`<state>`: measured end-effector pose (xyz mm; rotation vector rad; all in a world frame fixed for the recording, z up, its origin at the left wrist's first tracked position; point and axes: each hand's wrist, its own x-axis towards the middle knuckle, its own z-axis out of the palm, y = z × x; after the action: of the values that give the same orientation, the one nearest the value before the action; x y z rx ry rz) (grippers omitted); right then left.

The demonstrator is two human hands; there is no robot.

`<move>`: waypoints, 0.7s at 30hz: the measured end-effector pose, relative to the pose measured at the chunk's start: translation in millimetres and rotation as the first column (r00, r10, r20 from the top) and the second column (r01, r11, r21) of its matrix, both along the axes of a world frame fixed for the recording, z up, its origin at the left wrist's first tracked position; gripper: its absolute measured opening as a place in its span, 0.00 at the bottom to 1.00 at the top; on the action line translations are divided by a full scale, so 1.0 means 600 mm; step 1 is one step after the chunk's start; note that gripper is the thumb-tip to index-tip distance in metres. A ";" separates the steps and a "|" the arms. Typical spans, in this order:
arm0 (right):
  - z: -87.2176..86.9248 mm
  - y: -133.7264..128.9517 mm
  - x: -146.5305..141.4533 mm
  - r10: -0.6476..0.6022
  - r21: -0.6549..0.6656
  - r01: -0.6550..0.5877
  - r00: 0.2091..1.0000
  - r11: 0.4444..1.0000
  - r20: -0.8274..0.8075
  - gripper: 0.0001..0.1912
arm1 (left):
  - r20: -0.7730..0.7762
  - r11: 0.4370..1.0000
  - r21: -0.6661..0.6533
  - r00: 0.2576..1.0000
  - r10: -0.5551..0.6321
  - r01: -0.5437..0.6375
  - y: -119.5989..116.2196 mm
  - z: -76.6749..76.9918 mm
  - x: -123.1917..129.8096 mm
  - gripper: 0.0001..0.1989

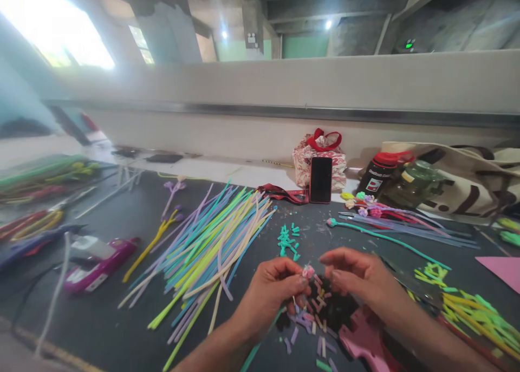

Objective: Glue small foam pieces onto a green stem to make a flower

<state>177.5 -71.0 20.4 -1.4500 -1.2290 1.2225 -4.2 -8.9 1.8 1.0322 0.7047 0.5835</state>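
My left hand [280, 288] pinches a small pink pipe cleaner flower [307, 271] between thumb and fingers. A teal pipe cleaner stem [262, 342] runs down from beneath that hand; whether it joins the flower is hidden. Just right of the flower, my right hand [355, 274] has its thumb and fingers apart, with nothing visible between them. Short cut pipe cleaner pieces [303, 320] in purple, pink and cream lie below both hands. A pink glue gun [363, 337] rests under my right forearm, partly covered.
Long pipe cleaners [211, 247] spread across the dark table on the left, near a purple glue gun [99, 263]. Teal cut pieces [287, 242] lie ahead. A phone [320, 180], a drawstring bag [303, 158] and a black bottle [374, 174] stand at the back. Yellow-green pieces [475, 312] lie right.
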 end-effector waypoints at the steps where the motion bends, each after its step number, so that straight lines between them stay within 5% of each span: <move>1: -0.001 -0.003 -0.002 0.012 -0.006 -0.012 1.000 1.000 0.020 0.12 | 0.006 1.000 0.001 1.000 -0.002 0.002 0.000 -0.001 0.000 0.10; 9: 0.001 -0.012 -0.021 0.019 0.102 -0.044 0.971 0.994 0.239 0.09 | -0.114 0.977 0.211 0.992 0.059 -0.033 -0.011 0.005 0.002 0.10; 15: 0.014 -0.005 -0.045 -0.017 0.219 -0.076 0.919 0.973 0.393 0.06 | -0.262 0.775 0.632 0.936 0.234 -0.017 -0.019 0.016 0.003 0.06; 18: 0.014 -0.002 -0.046 -0.003 0.213 -0.081 0.930 0.974 0.368 0.03 | -0.266 0.687 0.727 0.922 0.282 0.000 -0.020 0.014 0.001 0.05; 21: 0.012 0.000 -0.042 0.012 0.205 -0.083 0.945 0.975 0.327 0.03 | -0.254 0.669 0.743 0.924 0.287 -0.004 -0.021 0.015 0.001 0.05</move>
<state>152.2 -70.9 27.4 -1.5024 -1.5754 0.8673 -3.9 -21.4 10.6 1.8919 0.9007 0.8735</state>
